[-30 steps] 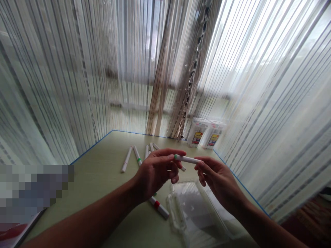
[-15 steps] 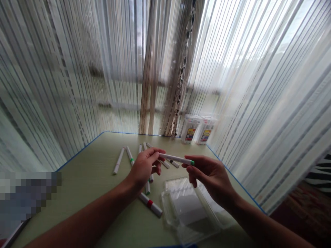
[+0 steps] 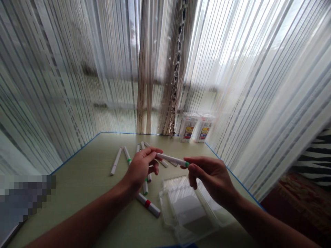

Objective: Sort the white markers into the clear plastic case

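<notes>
Between my hands, above the table, a white marker (image 3: 172,159) with a green end is held nearly level. My left hand (image 3: 142,163) pinches its left end between thumb and finger. The fingers of my right hand (image 3: 207,170) are closed on the green end. Several white markers lie beneath and around my left hand, among them a red-banded marker (image 3: 148,204) and a green-banded marker (image 3: 127,155); some are partly covered by the hand. Under my right hand rests an open clear plastic case (image 3: 188,210) on the tabletop.
Two clear marker boxes (image 3: 188,129) with yellow labels stand at the table's back right corner. The pale green table (image 3: 85,172) has a blue edge. Sheer striped curtains (image 3: 116,69) hang behind it. A pixelated patch covers the lower left.
My right fingers have moved onto the marker's green end, which showed more fully before. The left hand keeps its pinch. The whole view has shifted slightly.
</notes>
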Tool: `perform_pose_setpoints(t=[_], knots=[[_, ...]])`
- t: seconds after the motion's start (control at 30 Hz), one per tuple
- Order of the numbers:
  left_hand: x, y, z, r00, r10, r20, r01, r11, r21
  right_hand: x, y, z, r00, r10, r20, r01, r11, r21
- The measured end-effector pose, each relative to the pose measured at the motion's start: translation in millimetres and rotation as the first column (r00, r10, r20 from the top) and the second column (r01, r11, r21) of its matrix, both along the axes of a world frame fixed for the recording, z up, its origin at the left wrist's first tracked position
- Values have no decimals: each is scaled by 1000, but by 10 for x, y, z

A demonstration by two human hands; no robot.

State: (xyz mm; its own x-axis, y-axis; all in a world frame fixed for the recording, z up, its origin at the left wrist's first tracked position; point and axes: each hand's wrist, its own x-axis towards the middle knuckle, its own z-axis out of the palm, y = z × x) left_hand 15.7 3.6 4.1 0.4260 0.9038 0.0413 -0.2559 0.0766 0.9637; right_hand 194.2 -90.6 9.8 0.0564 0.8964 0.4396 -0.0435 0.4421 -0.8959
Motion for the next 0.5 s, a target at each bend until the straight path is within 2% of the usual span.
perform_pose_setpoints(t=[0.13, 0.33, 0.5], knots=[[-5, -26, 31, 1000, 24, -5, -24, 1000, 8, 23, 13, -24, 996, 81, -25, -82, 995, -60], [-1, -23, 28, 999, 34, -2, -34, 999, 17, 38, -8, -48, 995, 91, -44, -94, 993, -72], [20, -26, 8, 999, -34, -1, 33, 998, -52, 6, -45, -32, 985, 168, -28, -169, 984, -61]])
